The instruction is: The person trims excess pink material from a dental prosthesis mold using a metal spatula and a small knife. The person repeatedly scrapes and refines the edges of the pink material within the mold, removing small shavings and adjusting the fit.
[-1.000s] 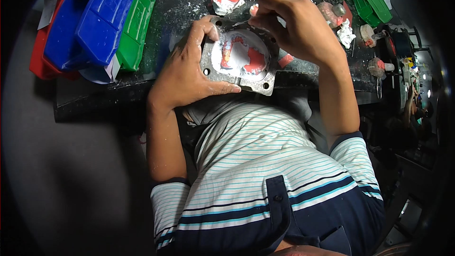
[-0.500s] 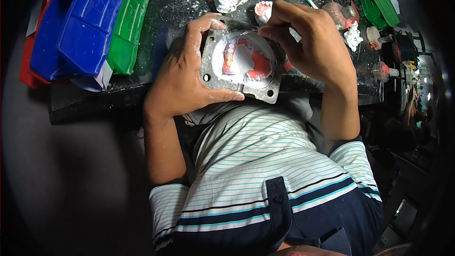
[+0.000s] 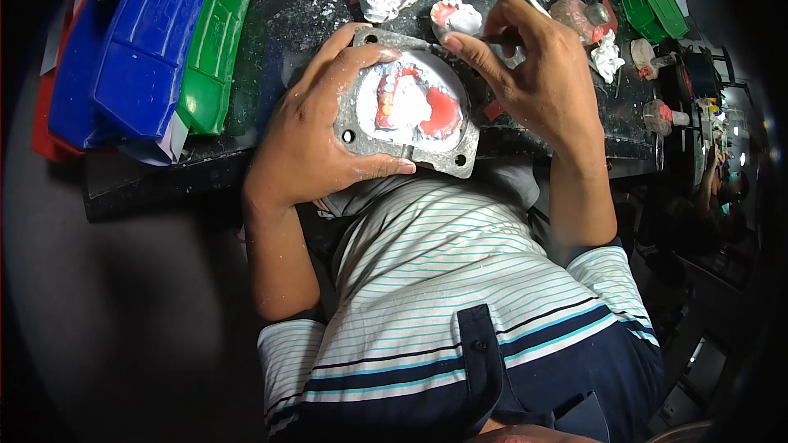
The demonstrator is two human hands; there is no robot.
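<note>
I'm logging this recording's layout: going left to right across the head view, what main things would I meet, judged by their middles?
Blue bin, large green bin, left hand, metal frame, right hand, crumpled white lump, small green bin.

striped shirt (image 3: pixel 435 254) — white and teal, navy placket (image 3: pixel 479 369), navy-edged sleeves (image 3: pixel 287 349)

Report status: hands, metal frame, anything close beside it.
Left hand gripping metal frame. Right hand near its far edge, grip unclear. Red-patched white fill inside frame. Toothed model close beyond.
</note>
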